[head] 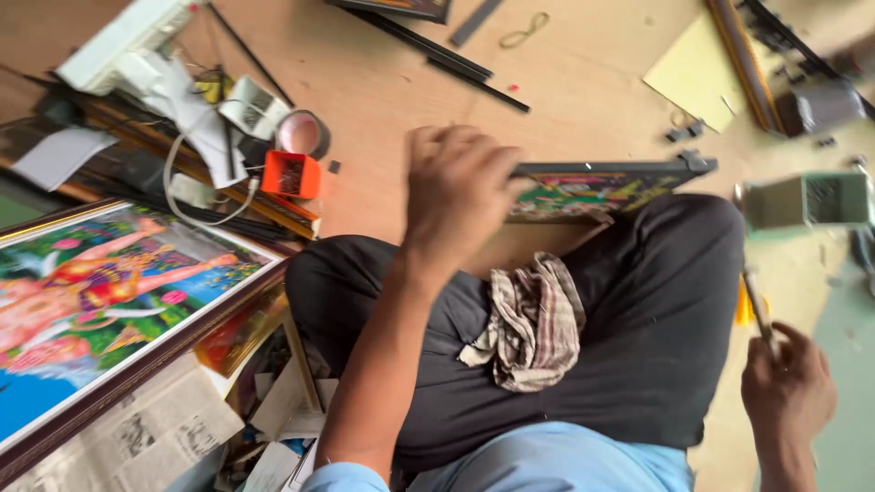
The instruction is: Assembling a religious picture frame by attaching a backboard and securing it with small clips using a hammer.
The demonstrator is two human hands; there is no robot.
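My left hand grips the near edge of a small dark-framed colourful picture that rests on edge against my crossed legs. My right hand is at the lower right, closed around the thin handle of a hammer whose blurred grey-green head is raised at the right edge. A checked cloth lies on my lap in dark trousers.
A large framed colourful picture lies at left with newspaper under it. An orange box, tape roll, cables and white parts clutter the upper left. Dark strips, a yellow card and frame mouldings lie on the wooden floor.
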